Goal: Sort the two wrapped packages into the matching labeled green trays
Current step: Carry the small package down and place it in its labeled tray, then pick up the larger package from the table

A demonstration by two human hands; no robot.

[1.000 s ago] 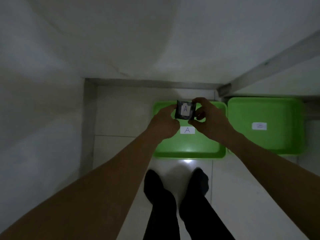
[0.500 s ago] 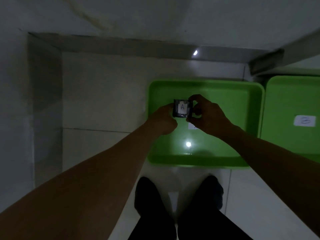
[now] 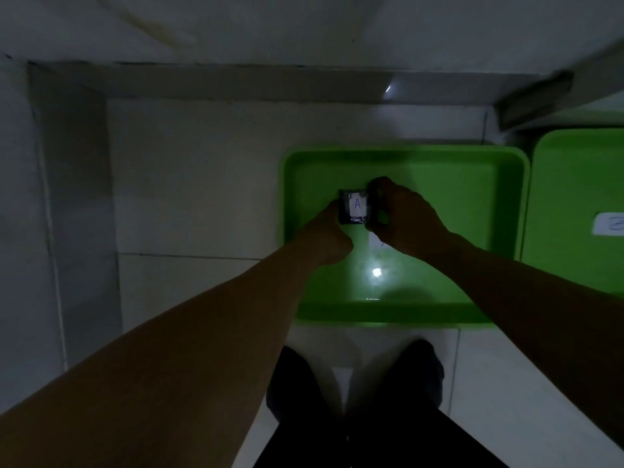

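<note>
A small dark wrapped package (image 3: pixel 355 211) with a white label marked A is held between both hands over the left green tray (image 3: pixel 472 184). My left hand (image 3: pixel 329 236) grips its left side and my right hand (image 3: pixel 401 219) grips its right side. The tray's own white label (image 3: pixel 376 243) is mostly hidden under my right hand. A second green tray (image 3: pixel 574 184) with a white label (image 3: pixel 609 228) stands to the right, cut off by the frame edge. No second package shows.
Both trays rest on a pale tiled floor (image 3: pixel 202 197) in a dim corner, with walls to the left and behind. A slanted metal bar (image 3: pixel 540 92) runs at the upper right. My two dark shoes (image 3: pixel 354 383) stand just in front of the left tray.
The view has dropped closer to the trays, and the package in both hands has come lower over the left tray. The tray's A label, once in plain sight, is now mostly covered by my right hand.
</note>
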